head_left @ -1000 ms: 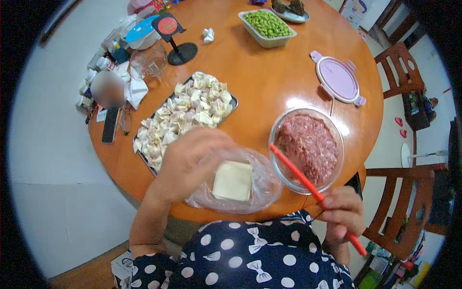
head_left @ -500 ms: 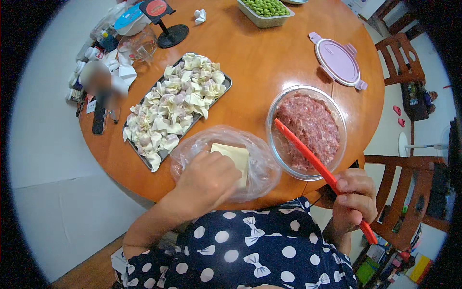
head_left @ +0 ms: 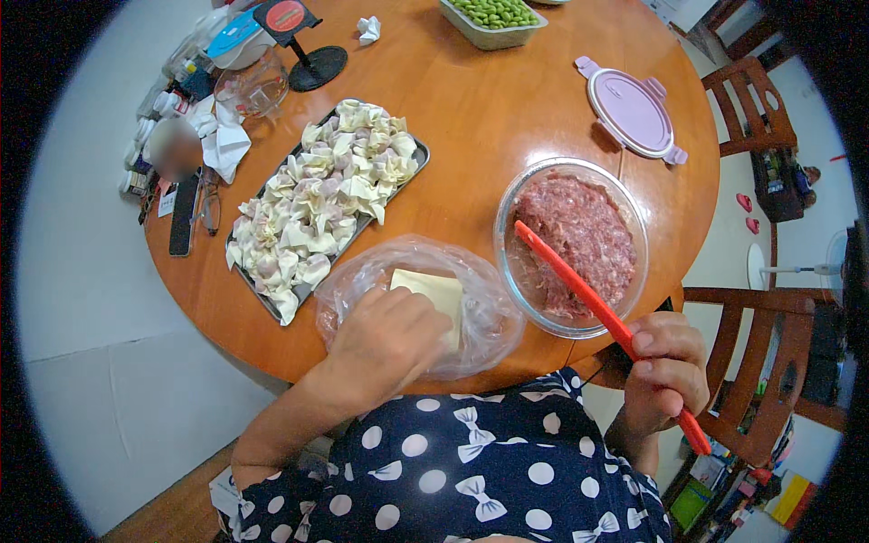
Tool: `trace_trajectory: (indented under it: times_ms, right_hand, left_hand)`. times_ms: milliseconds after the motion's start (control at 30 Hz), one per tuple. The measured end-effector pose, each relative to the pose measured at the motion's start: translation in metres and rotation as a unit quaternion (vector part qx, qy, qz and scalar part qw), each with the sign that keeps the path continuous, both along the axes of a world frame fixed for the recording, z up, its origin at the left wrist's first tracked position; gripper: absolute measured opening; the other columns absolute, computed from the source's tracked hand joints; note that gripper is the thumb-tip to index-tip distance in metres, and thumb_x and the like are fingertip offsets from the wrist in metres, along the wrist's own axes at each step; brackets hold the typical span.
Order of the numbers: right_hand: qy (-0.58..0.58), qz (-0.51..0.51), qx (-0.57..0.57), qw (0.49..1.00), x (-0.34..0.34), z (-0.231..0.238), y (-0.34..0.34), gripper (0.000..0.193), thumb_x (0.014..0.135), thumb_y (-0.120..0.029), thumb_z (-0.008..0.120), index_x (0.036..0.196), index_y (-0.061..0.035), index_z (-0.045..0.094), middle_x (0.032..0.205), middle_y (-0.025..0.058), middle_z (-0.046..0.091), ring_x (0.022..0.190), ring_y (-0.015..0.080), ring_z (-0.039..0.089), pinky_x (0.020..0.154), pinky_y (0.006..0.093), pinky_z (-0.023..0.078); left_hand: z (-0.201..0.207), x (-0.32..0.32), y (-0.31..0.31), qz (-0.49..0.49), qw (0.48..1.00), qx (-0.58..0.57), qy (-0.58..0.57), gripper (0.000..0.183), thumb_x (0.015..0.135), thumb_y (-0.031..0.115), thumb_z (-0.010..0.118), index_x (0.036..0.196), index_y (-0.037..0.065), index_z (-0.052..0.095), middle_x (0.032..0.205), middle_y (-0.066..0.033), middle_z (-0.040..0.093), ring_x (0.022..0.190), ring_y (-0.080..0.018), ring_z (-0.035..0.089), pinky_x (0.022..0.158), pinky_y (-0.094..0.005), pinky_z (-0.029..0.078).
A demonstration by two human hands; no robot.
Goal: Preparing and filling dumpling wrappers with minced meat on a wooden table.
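Observation:
My left hand [head_left: 385, 339] is closed, its curled fingers over a stack of square, pale yellow wonton wrappers [head_left: 433, 294]. The fingertips are hidden under the knuckles. Around the stack spreads a clear plastic bag [head_left: 489, 317]. In my right hand [head_left: 668, 366] are long red chopsticks [head_left: 579, 285], pressed together and slanting over a round glass bowl [head_left: 509, 285]. Their far end reaches the left part of the pink minced meat [head_left: 584, 231] in the bowl. To the left, many folded wontons [head_left: 317, 199] cover a dark tray [head_left: 420, 156].
A lilac lid [head_left: 631, 109] lies beyond the bowl. At the back stands a tub of green beans [head_left: 493, 34]. Along the left are a black stand [head_left: 319, 68], a glass jug [head_left: 253, 86], tissues [head_left: 226, 145] and a phone [head_left: 184, 217]. Wooden chairs [head_left: 751, 113] stand right of the table.
The view has shifted slightly, so the table things sit a little further left. Both hands keep nearly the same places and grips.

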State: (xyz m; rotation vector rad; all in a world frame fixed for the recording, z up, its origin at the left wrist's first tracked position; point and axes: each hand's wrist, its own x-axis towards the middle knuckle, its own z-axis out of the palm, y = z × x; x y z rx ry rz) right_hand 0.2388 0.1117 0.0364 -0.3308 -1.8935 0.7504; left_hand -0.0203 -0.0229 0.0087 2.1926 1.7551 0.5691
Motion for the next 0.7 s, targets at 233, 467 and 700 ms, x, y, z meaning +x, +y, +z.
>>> trace_trajectory:
  times_ms: [233, 467, 700]
  right_hand:
    - [-0.004, -0.003, -0.004, 1.000, 0.000, 0.002, -0.001, 0.051, 0.097, -0.052, 0.041, 0.078, -0.0055, 0.052, 0.083, 0.0106, 0.058, 0.074, 0.0262, 0.060, 0.063, 0.0362, 0.050]
    - [0.002, -0.018, -0.006, 1.000, 0.003, 0.001, 0.002, 0.051, 0.097, -0.051, 0.042, 0.079, -0.0054, 0.053, 0.082, 0.0113, 0.058, 0.075, 0.0271, 0.060, 0.064, 0.0371, 0.051]
    - [0.009, -0.033, -0.017, 0.999, 0.010, -0.001, 0.006, 0.050, 0.097, -0.051, 0.043, 0.082, -0.0048, 0.055, 0.082, 0.0129, 0.058, 0.077, 0.0276, 0.060, 0.068, 0.0382, 0.050]
  left_hand:
    - [-0.002, 0.004, -0.001, 0.002, 1.000, 0.007, 0.023, 0.020, 0.072, 0.013, 0.071, 0.088, 0.009, 0.062, 0.085, -0.0067, 0.059, 0.081, -0.0269, 0.058, 0.070, -0.0403, 0.043]
    - [-0.004, -0.010, -0.007, 0.102, 0.981, -0.021, -0.163, 0.009, 0.081, 0.009, 0.065, 0.084, 0.005, 0.058, 0.091, -0.0121, 0.062, 0.089, -0.0269, 0.061, 0.079, -0.0402, 0.047]
    - [-0.018, -0.035, -0.017, 0.262, 0.648, -0.066, -0.713, 0.018, 0.097, 0.017, 0.048, 0.106, 0.001, 0.052, 0.117, -0.0160, 0.061, 0.105, -0.0241, 0.060, 0.089, -0.0410, 0.050]
